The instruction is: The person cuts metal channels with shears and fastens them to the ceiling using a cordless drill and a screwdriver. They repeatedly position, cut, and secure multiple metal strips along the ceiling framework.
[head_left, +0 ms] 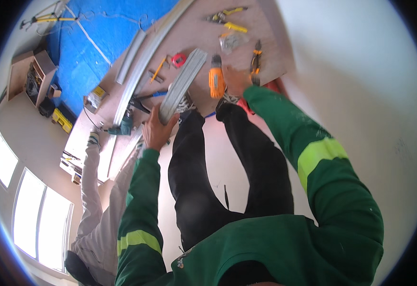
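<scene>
A ribbed grey metal channel [184,81] stretches up and away from my left hand [158,129]. My left fingers and thumb close around its near end. To the right, my right hand [237,80] is closed at the side of an orange cordless drill [216,82], whose dark chuck points away from me. The drill's handle is hidden in that hand. Beyond my right hand lie black-and-orange pliers [256,59]. A red tape measure [178,60] and a yellow-orange marking tool [159,69] lie left of the channel.
Long metal profiles [146,57] cross the brown board [201,35]. Yellow-handled snips [225,16] and a small clear bag [232,42] lie at its far end. A teal power tool [122,125] sits at left, beside another person's legs [91,190]. Blue sheeting [108,35] covers the floor beyond.
</scene>
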A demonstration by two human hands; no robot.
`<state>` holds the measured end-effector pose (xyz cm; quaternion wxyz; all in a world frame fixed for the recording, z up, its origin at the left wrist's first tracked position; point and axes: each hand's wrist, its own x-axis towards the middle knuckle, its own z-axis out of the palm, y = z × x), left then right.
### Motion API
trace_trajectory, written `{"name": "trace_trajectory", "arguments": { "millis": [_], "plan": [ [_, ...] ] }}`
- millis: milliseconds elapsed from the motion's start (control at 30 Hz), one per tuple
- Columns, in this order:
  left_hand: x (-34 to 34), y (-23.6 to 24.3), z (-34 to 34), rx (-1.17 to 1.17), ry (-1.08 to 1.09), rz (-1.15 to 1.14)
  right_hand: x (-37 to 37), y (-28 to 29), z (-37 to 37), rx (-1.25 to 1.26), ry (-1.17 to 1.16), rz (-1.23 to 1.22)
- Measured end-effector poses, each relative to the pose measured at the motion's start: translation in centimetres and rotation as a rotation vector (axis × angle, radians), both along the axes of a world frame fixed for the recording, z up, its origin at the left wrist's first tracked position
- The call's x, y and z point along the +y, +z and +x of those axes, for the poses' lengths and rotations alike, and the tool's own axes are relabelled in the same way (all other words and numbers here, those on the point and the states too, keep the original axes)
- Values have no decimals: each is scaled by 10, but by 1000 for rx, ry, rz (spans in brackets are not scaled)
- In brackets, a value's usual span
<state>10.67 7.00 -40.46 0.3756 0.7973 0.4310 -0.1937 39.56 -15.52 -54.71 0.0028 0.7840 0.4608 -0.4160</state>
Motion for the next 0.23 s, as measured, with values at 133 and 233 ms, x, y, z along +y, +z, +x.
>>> {"name": "trace_trajectory", "arguments": {
  "millis": [133,233],
  "plan": [
    [0,105,7,-30,154,22,-31,165,-3,359,-321,237],
    [4,183,22,-231,177,48,-37,279,20,384,-408,458]
  ]
}}
